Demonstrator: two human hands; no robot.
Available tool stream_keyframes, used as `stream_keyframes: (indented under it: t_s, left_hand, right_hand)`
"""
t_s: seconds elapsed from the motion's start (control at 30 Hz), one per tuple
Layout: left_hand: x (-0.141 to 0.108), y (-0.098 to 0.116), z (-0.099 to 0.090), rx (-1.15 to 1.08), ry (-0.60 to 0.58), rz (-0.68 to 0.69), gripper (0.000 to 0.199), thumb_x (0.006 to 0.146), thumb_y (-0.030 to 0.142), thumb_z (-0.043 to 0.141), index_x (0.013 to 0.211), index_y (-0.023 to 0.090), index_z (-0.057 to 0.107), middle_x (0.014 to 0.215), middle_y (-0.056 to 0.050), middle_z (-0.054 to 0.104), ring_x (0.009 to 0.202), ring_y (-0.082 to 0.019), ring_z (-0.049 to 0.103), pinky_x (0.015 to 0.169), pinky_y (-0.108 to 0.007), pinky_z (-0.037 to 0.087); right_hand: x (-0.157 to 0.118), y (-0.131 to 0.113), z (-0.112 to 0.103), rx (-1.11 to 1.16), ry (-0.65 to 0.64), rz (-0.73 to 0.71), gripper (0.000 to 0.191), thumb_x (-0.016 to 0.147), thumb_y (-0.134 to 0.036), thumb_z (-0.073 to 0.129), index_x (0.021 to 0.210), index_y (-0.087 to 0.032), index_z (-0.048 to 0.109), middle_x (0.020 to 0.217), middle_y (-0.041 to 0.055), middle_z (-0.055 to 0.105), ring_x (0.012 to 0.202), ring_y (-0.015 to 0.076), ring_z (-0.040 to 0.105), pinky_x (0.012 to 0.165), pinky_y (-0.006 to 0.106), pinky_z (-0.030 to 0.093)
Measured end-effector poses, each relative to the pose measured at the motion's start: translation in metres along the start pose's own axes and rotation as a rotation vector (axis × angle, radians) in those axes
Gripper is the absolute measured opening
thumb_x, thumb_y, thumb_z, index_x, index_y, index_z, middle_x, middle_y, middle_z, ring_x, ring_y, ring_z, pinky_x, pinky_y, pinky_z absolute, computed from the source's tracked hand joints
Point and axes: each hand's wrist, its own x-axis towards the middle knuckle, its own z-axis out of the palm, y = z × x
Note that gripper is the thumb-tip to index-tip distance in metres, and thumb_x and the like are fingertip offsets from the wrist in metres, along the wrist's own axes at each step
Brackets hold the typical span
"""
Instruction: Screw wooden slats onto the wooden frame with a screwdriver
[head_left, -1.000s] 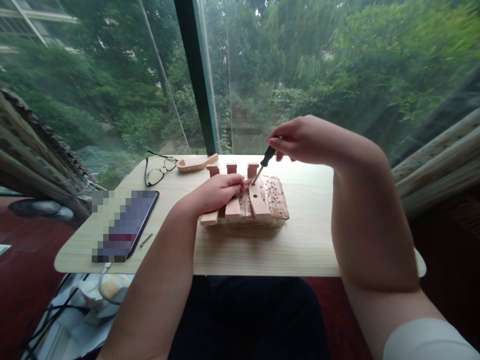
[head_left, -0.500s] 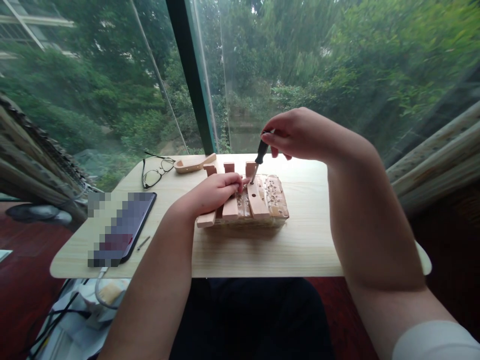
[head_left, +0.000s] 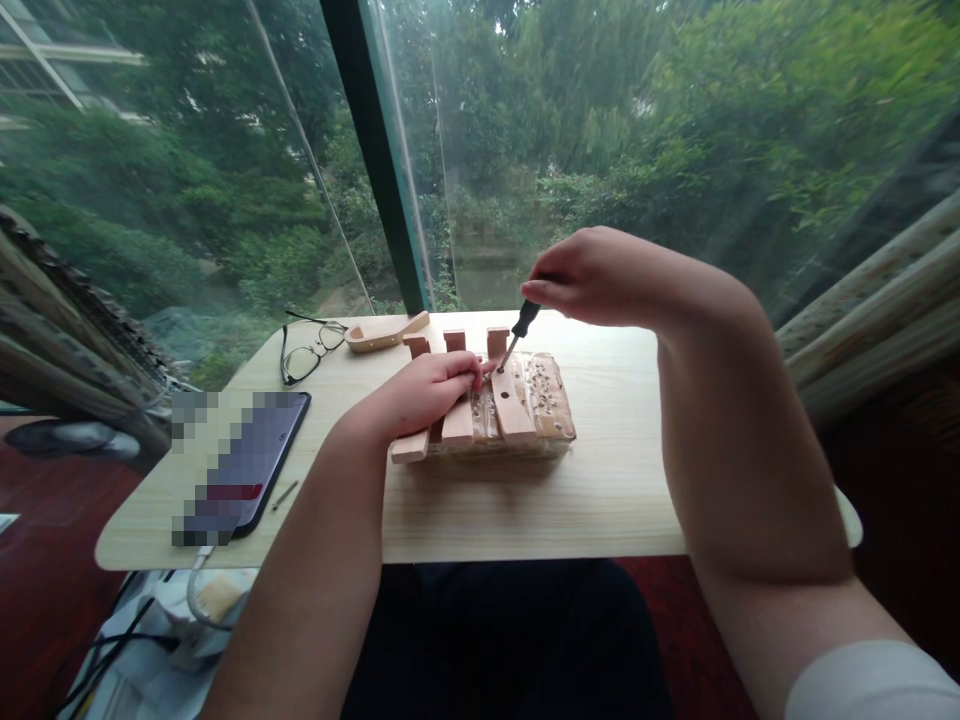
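My right hand [head_left: 581, 275] is closed round the black handle of a screwdriver [head_left: 526, 318]. Its shaft slants down to the left, and the tip sits at the upper hole of a curved wooden hook [head_left: 514, 415]. My left hand [head_left: 431, 388] lies across two similar wooden pieces [head_left: 457, 425], fingers curled together, with a fingertip close to the hook under the screwdriver. What those fingers grip is hidden. All three wooden pieces rest on a tape-wrapped block [head_left: 555, 400] with a rough, pitted top.
Another wooden hook [head_left: 386, 333] and a pair of glasses [head_left: 304, 350] lie at the back left of the pale table [head_left: 615, 500]. Nearer me are a phone [head_left: 255, 460] with a cable and a small screw [head_left: 285, 494]. A window stands behind the table.
My right hand has turned on the screwdriver handle, its fingers now wrapped closer, and the handle leans further right. The left hand stays on the wooden pieces. The whole view has shifted slightly.
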Motion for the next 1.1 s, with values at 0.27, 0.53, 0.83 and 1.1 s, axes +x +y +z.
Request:
stream_keyframes:
  t_s: [0.27,0.53,0.83,1.1]
  left_hand:
    - [0.003,-0.006,0.002,-0.064,-0.008,-0.001,0.021,0.086,0.035,0.045,0.077,0.02,0.058,0.094,-0.005,0.068,0.101,-0.025,0.062,0.095,-0.037,0.046]
    - [0.0,-0.001,0.0,-0.036,-0.018,0.007,0.019,0.085,0.033,0.045,0.076,0.021,0.055,0.096,-0.006,0.068,0.104,-0.026,0.061,0.097,-0.039,0.045]
    - [0.0,0.0,0.0,-0.06,-0.023,0.0,0.03,0.088,0.037,0.044,0.102,0.022,0.066,0.12,-0.004,0.067,0.114,-0.025,0.058,0.103,-0.037,0.042]
    - [-0.001,0.002,0.0,-0.02,-0.028,-0.015,0.031,0.089,0.039,0.045,0.103,0.023,0.067,0.12,-0.004,0.067,0.114,-0.026,0.058,0.101,-0.037,0.043]
  right_hand:
    - [0.012,-0.004,0.017,0.018,0.161,0.002,0.037,0.093,-0.039,0.043,0.103,-0.018,0.072,0.084,0.0076,0.068,0.077,0.0183,0.059,0.069,0.031,0.038]
    - [-0.002,-0.005,0.0,-0.023,-0.086,0.071,0.054,0.09,-0.057,0.041,0.08,-0.015,0.073,0.062,0.0083,0.063,0.061,0.018,0.056,0.059,0.031,0.036]
    - [0.011,-0.004,0.018,0.119,0.056,-0.002,0.042,0.093,-0.045,0.043,0.12,-0.019,0.061,0.096,0.0097,0.07,0.076,0.0182,0.059,0.064,0.028,0.037]
    - [0.013,-0.006,0.015,-0.064,0.088,0.158,0.055,0.088,-0.059,0.041,0.084,-0.015,0.074,0.074,0.0127,0.068,0.067,0.0208,0.059,0.056,0.03,0.034]
